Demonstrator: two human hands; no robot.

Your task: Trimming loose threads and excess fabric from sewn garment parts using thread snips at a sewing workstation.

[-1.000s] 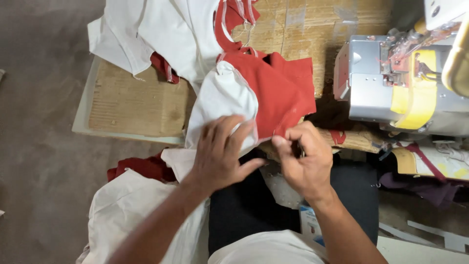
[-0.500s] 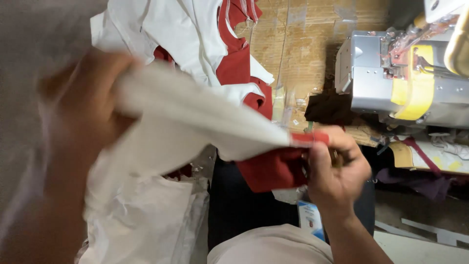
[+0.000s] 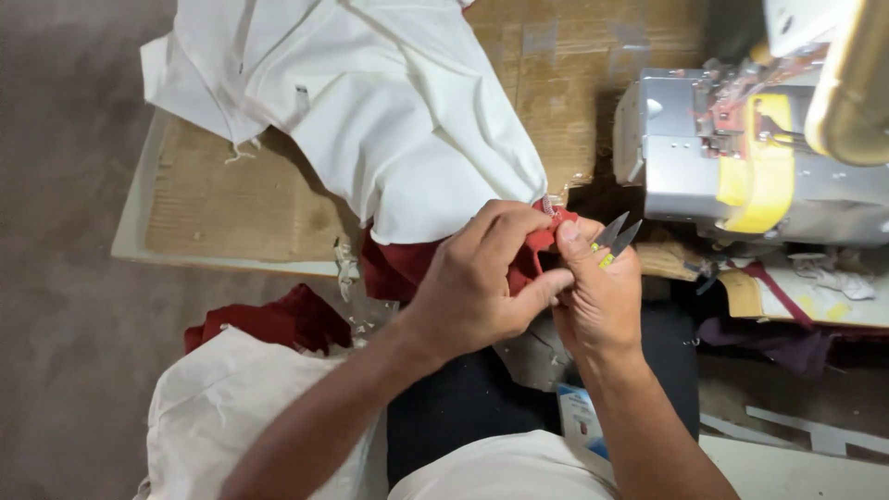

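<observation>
From the head camera I count two hands, both mine, meeting just below the middle of the frame. My left hand [image 3: 482,287] has its grip closed on a small piece of red fabric [image 3: 540,243], thumb and fingers pinching it from the left. My right hand [image 3: 597,296] presses against the same red piece from the right, and its grip is clamped on one pair of thread snips [image 3: 615,236], whose two grey blades point up and to the right, slightly apart. The red piece sits between the two hands, just at the near edge of the surface [image 3: 231,208], which is one worn, brown, board-like top.

One large heap of white cloth [image 3: 389,120] lies across that surface, its lower edge touching the red fabric at my fingers. More dark red cloth [image 3: 398,264] shows under the white heap. One sewing machine [image 3: 741,157], grey with a yellow part, stands at the right, near the snips. Lower left I see one white bag [image 3: 250,426] with one more red bundle [image 3: 269,319] just above it.
</observation>
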